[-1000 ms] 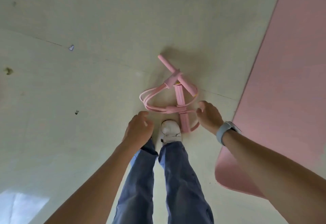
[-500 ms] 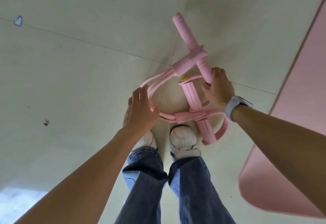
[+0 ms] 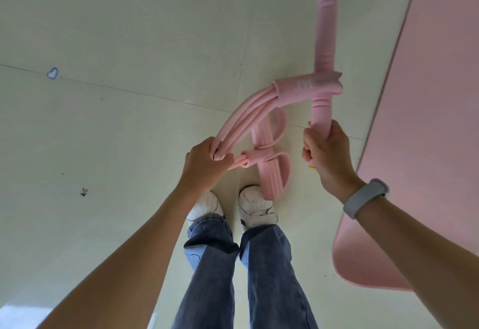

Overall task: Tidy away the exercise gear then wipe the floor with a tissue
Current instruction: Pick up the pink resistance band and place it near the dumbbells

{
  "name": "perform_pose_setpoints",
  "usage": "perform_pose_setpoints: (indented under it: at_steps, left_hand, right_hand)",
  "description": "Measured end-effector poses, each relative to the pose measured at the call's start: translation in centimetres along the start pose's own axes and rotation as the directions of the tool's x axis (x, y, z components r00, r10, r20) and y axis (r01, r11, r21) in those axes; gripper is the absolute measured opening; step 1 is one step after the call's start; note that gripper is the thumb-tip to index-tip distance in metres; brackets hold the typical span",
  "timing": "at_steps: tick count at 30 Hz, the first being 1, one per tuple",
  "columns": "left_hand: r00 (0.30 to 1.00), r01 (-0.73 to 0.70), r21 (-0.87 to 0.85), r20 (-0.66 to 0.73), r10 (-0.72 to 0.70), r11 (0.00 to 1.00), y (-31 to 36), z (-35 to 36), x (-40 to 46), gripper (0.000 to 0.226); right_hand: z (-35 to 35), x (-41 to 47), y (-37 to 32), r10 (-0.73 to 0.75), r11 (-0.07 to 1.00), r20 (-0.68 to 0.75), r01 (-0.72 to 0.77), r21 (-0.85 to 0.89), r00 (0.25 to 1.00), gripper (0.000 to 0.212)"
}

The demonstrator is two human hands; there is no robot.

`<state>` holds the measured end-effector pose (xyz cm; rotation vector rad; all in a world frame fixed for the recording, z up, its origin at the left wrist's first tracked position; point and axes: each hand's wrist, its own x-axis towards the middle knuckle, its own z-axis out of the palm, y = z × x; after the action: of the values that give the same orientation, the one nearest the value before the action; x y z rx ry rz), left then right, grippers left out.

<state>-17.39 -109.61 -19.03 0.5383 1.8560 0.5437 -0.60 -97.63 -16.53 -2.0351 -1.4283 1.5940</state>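
Note:
A pink pedal resistance puller (image 3: 307,87) hangs in the air above the pale floor. My right hand (image 3: 327,152) grips the lower end of its foam handle bar, which points up and away. My left hand (image 3: 204,164) is curled round the bundle of pink elastic tubes where they bend. The pink foot straps (image 3: 272,170) dangle between my hands, just above my white shoes (image 3: 255,205).
A pink exercise mat (image 3: 425,126) lies on the floor along the right side, its rounded corner near my right forearm. The cream floor (image 3: 116,134) has thin seams, a small pale scrap (image 3: 52,73) at left and a dark speck (image 3: 83,192).
Both hands have closed on the puller and lifted it off the floor towards the camera. The handle bar has swung more upright.

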Motion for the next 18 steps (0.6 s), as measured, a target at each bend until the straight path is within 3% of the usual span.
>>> perform_pose_setpoints:
  at_steps: [4, 7, 9, 12, 15, 18]
  left_hand:
    - [0.999, 0.05, 0.005, -0.008, -0.05, 0.999, 1.7, -0.1, -2.1, 0.01]
    - [1.0, 0.019, -0.077, -0.005, -0.019, 0.997, 5.2, -1.8, -4.5, 0.009]
    - [1.0, -0.003, -0.106, -0.017, 0.001, 0.994, 7.9, -3.8, -6.7, 0.017]
    - [0.999, -0.014, -0.151, -0.05, 0.007, 0.989, 11.8, -7.2, -10.4, 0.018]
    - [0.992, -0.087, -0.084, -0.096, 0.079, 0.993, 15.8, -10.7, -14.9, 0.021]
    - [0.988, -0.118, -0.068, -0.108, 0.11, 0.991, 19.2, -13.1, -19.0, 0.021]
  right_hand:
    - [-1.6, -0.7, -0.2, 0.225, 0.973, -0.044, -0.222, 0.068, 0.973, 0.019]
    - [-2.8, -2.7, -0.5, 0.389, 0.913, 0.104, -0.398, 0.084, 0.915, 0.017]
    - [-3.6, -4.8, -1.7, 0.406, 0.909, 0.157, -0.415, 0.031, 0.9, 0.012]
    - [-4.4, -8.3, -4.8, 0.333, 0.942, 0.193, -0.316, -0.117, 0.923, 0.008]
    - [-5.6, -11.8, -8.8, 0.157, 0.957, 0.258, -0.082, -0.278, 0.953, 0.024]
    - [-6.8, -14.7, -11.7, -0.01, 0.892, 0.326, 0.156, -0.424, 0.945, 0.02]
